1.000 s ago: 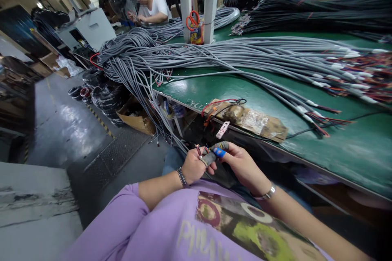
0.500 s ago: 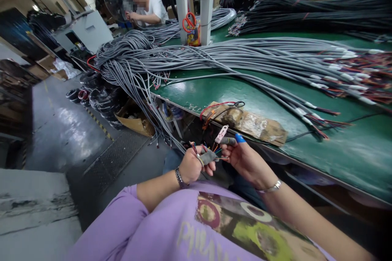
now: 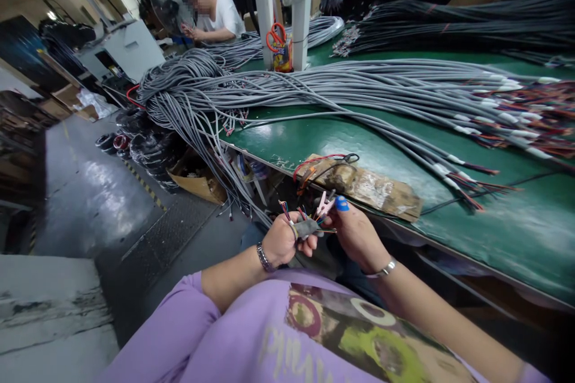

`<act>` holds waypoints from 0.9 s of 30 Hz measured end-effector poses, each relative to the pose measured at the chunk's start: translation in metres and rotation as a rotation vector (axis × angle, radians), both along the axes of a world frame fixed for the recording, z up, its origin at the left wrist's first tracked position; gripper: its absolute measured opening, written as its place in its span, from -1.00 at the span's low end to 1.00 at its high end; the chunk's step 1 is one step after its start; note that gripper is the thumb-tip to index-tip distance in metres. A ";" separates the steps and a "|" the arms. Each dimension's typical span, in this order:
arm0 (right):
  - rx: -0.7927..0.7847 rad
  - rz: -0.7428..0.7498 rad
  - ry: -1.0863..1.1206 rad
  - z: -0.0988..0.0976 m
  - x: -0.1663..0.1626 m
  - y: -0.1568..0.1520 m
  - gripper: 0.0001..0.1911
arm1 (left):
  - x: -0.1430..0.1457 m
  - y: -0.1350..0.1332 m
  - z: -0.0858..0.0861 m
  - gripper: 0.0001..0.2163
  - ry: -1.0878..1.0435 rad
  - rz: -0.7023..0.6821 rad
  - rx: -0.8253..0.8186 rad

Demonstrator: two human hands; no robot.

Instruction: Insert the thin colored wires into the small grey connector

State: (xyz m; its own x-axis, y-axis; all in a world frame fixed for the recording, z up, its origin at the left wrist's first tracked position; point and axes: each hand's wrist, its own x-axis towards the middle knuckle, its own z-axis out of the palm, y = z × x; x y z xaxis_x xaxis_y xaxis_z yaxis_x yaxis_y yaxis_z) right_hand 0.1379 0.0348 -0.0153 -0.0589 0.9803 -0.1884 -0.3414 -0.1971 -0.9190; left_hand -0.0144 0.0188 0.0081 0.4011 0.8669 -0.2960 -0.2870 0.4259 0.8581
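Note:
My left hand [image 3: 281, 242] is closed around the end of a grey cable [image 3: 306, 227], whose coloured wires [image 3: 287, 211] fan out above my thumb. My right hand [image 3: 357, 233], with a blue cap [image 3: 342, 204] on one fingertip, pinches a small pink clip [image 3: 324, 204] that hangs at the edge of the green table [image 3: 359, 137]. The clip's jaws are spread, right beside the cable's wires. Both hands sit just below the table edge, over my lap.
Long bundles of grey cables [image 3: 341, 87] with coloured wire ends [image 3: 516, 114] cover the table. A taped cardboard pad [image 3: 372, 185] with red wires lies at the near edge. Orange scissors [image 3: 275, 36] hang on a white post. Another person [image 3: 211, 9] works at the far end.
My right hand moved up from the cable end to the pink clip at the table edge and squeezed it, spreading its jaws. My left hand lifted the cable slightly toward it.

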 end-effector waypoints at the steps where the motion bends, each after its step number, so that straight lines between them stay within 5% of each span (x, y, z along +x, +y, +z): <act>1: -0.044 0.056 0.085 0.000 -0.001 0.002 -0.41 | 0.000 0.000 0.000 -0.56 0.006 -0.004 -0.008; 5: -0.158 0.079 0.286 0.004 -0.003 0.008 -0.45 | 0.002 0.001 -0.001 -0.54 0.036 -0.015 -0.009; 10: -0.103 0.044 0.243 0.006 -0.005 0.008 -0.43 | 0.005 0.001 -0.007 -0.54 0.057 -0.017 -0.006; 16: -0.215 0.065 0.351 0.006 -0.003 0.005 -0.39 | 0.004 -0.002 -0.006 -0.52 0.082 -0.007 0.005; 27: -0.211 0.085 0.337 0.011 0.000 0.001 -0.54 | 0.005 -0.015 -0.005 -0.51 0.108 0.099 0.063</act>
